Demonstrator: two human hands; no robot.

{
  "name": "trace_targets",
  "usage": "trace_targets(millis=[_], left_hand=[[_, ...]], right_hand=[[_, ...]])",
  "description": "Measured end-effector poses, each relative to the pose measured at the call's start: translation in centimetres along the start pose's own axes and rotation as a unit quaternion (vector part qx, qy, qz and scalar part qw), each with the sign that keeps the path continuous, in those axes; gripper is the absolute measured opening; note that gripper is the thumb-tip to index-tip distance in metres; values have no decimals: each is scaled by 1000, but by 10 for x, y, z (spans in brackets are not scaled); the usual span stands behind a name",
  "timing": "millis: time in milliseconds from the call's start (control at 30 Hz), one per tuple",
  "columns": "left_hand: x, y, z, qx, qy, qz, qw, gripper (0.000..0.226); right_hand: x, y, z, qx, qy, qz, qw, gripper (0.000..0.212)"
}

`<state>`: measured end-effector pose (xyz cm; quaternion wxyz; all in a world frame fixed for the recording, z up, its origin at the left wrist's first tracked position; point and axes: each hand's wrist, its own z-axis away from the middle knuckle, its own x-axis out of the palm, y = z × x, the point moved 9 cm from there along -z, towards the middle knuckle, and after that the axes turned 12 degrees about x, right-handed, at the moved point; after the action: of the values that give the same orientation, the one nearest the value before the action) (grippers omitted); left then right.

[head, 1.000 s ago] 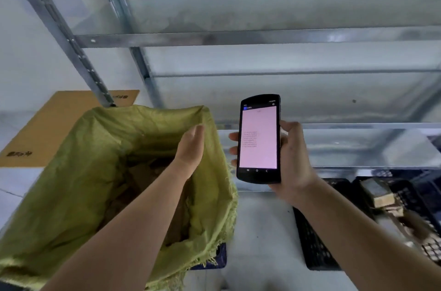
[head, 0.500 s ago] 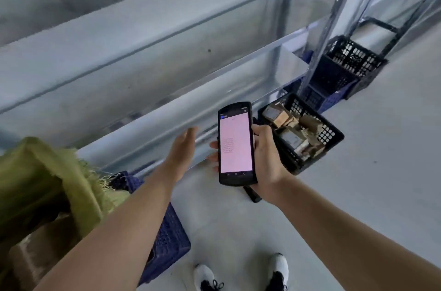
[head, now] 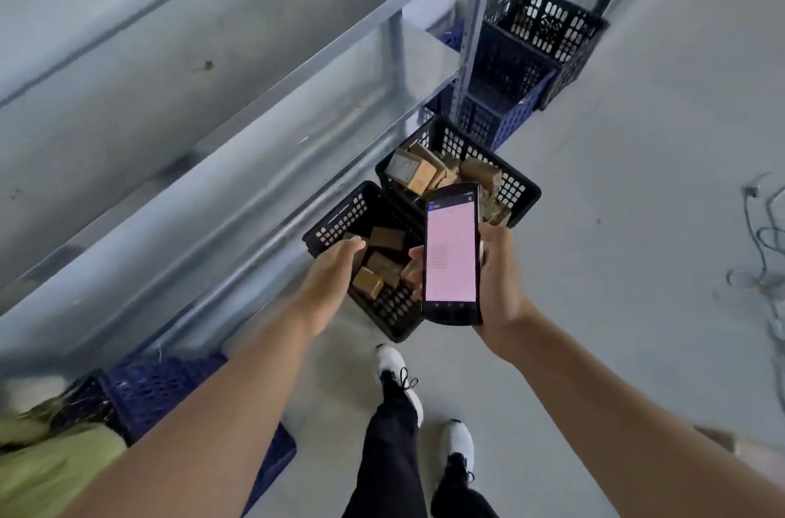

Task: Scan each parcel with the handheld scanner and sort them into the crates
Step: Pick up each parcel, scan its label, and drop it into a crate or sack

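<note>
My right hand (head: 499,288) grips the handheld scanner (head: 451,254), a black phone-like device with a lit pink screen facing me. My left hand (head: 333,273) is stretched out flat and empty over the near black crate (head: 340,220), which holds several small brown parcels (head: 384,239). A second black crate (head: 516,188) just beyond it holds several more brown parcels (head: 418,173), partly hidden by the scanner. The green sack (head: 46,471) lies at the lower left edge.
A blue crate (head: 165,386) stands by the sack. Further along the metal shelving (head: 263,160) stand a blue crate (head: 505,101) and a black crate (head: 548,20). Cables (head: 764,245) lie on the floor at right. My feet (head: 397,381) are below.
My view has swung right and down, from the sack to the two black crates. My left hand left the sack's rim and now reaches over the near crate. The scanner stays in my right hand.
</note>
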<state>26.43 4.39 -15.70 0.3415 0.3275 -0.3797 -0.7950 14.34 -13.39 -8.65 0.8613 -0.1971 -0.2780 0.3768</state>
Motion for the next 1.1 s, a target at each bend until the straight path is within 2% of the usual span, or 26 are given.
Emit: trace_targets(millis=[67,233,433,633,767,900,933,1000,1100], left_hand=[[18,-17,-44,-8,-16,-6,1000,25],[56,-81,-150,-38,-57,-44,997,48],[91,-144,-246,-18,-99,-86,991,44],[151,-273,-343,-29,-120,-156,980,45],[202,-354,-405,23,-142,-246,959,65],[251,-440,-444,8,-216,-342,914,115],[260,-460,-448,-2,-247,-349,904,119],[270,-479,-451,0,-277,-352,894,113],[257,-466,-454,43,-213,-383,898,111]], right_hand=[[-13,-1,-46,-1,22,7,1000,67],[-44,10,-151,22,63,-5,998,66],[-82,7,-244,35,51,6,998,68],[-145,47,-379,62,44,41,996,70],[-166,81,-454,61,8,53,997,72],[-176,112,-499,84,-46,30,995,73],[-180,118,-507,89,-50,28,994,74],[-186,128,-517,93,-51,38,994,72],[-193,137,-519,104,-33,46,993,71]])
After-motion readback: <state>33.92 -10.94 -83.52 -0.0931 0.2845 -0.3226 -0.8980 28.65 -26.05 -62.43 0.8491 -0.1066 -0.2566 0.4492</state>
